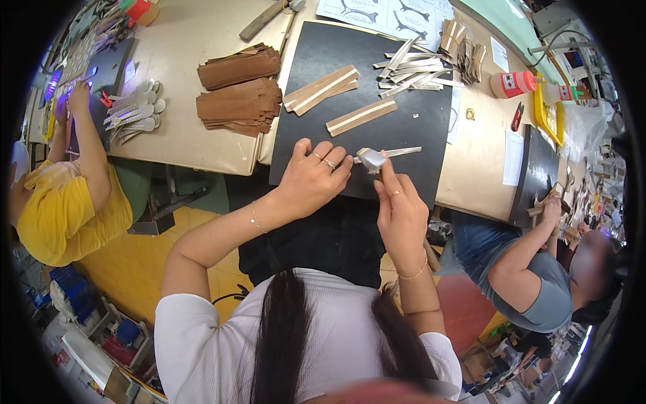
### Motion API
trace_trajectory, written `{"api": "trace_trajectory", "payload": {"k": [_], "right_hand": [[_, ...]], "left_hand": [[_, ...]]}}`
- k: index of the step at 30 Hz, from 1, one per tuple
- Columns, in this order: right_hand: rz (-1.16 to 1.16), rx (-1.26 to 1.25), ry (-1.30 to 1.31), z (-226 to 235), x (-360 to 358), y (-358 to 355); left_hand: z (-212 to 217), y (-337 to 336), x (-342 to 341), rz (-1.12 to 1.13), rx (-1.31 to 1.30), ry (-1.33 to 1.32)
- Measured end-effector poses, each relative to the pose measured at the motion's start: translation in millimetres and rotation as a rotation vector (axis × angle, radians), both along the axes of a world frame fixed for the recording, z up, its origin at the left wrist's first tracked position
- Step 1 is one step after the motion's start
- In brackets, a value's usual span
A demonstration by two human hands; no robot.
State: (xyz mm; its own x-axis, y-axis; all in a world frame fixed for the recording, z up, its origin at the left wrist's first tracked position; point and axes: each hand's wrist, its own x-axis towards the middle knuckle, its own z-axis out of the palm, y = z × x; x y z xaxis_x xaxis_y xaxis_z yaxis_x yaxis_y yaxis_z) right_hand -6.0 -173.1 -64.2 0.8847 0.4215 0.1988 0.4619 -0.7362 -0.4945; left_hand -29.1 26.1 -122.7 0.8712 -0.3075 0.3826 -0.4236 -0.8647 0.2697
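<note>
Over the near part of a black mat (309,81), my left hand (313,174) is closed, its fingertips pinching the end of a thin pale strip (407,151) that lies flat and points right. My right hand (402,209) grips a hammer (371,159); its shiny grey metal head is over the strip, close to my left fingertips, and most of the handle is hidden. Just beyond my hands lies a brown leather strip with a pale centre band (362,118). Farther back, similar banded strips (323,89) overlap, beside a loose heap of pale strips (414,67).
Left of the mat sit two stacks of brown leather pieces (239,104). Another wooden-handled tool (264,20) lies at the back. Red-and-white bottle (513,84), pliers (517,116) and yellow tray (548,118) stand right. Co-workers sit at left (74,202) and right (538,276).
</note>
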Motion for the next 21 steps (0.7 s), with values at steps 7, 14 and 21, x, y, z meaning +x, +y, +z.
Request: {"api": "trace_trajectory", "payload": {"k": [7,14,21], "right_hand": [[0.016,-0.233,0.068,6.0,1.0,4.0],[0.025,-0.049,0.031,2.1,1.0,3.9],[-0.164,0.274,0.008,-1.5,15.4,-31.8]], "left_hand": [[4.2,4.5,-2.2,0.014,-0.077,-0.033],[10.5,3.0,1.4,0.121,-0.230,0.056],[19.7,-29.2,36.0,0.028,-0.181,0.119]]}}
